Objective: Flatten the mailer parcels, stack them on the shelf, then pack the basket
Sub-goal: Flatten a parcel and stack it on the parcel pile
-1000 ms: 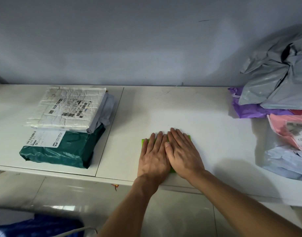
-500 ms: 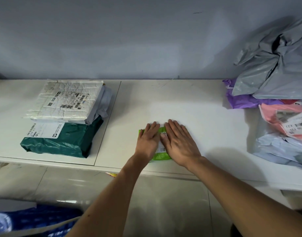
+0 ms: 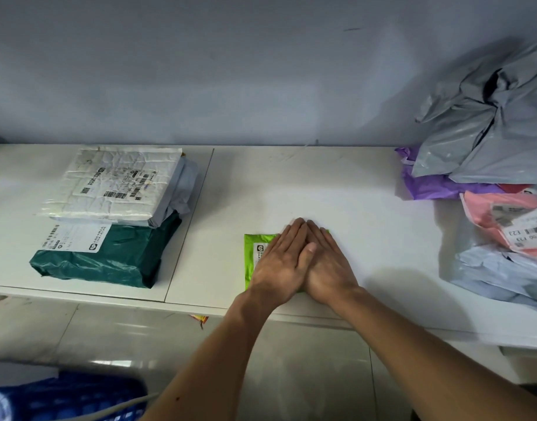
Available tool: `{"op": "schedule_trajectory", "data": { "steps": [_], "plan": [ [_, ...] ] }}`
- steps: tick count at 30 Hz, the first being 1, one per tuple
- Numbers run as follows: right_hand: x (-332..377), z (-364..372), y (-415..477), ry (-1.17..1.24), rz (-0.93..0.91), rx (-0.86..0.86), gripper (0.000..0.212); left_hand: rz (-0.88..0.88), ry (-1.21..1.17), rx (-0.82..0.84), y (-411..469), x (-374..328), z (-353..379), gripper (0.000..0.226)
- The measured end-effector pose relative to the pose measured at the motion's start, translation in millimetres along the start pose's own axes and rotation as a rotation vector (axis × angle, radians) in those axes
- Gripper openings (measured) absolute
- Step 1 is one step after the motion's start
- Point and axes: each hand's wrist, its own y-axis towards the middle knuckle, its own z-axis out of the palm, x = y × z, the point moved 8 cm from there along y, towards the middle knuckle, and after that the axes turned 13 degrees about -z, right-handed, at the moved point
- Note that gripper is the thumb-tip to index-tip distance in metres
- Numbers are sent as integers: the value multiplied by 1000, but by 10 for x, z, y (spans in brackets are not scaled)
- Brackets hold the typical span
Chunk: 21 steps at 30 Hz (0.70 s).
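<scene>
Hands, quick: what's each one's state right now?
Left hand: open, fingers straight, pressing flat on the small lime-green plastic mailer parcel.
Right hand: open, fingers straight, pressing flat on the same parcel, beside the left.

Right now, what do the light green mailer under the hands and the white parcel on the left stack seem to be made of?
Light green mailer: probably thin plastic film, smooth, with a slight sheen along its uncovered edge. White parcel: likely a padded bubble mailer with a pearly plastic skin, judging by its grid of puffy creases; the padding itself is hidden.
</scene>
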Motion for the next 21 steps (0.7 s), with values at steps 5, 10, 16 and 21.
{"op": "schedule_trajectory", "data": {
  "steps": [5,10,16,21],
  "plan": [
    [4,-44,21,-31,3,-14,83,-25,189,-133,-173,325,-173,82],
    [57,-100,28,-14,13,-17,84,-68,322,-159,-296,512,-259,76],
    [472,-365,141,-146,-103,-86,72,-71,389,-144,-235,577,-174,80],
    [550,-175,169,-94,-163,-44,62,-45,401,-135,-253,566,-165,78]
  ]
}}
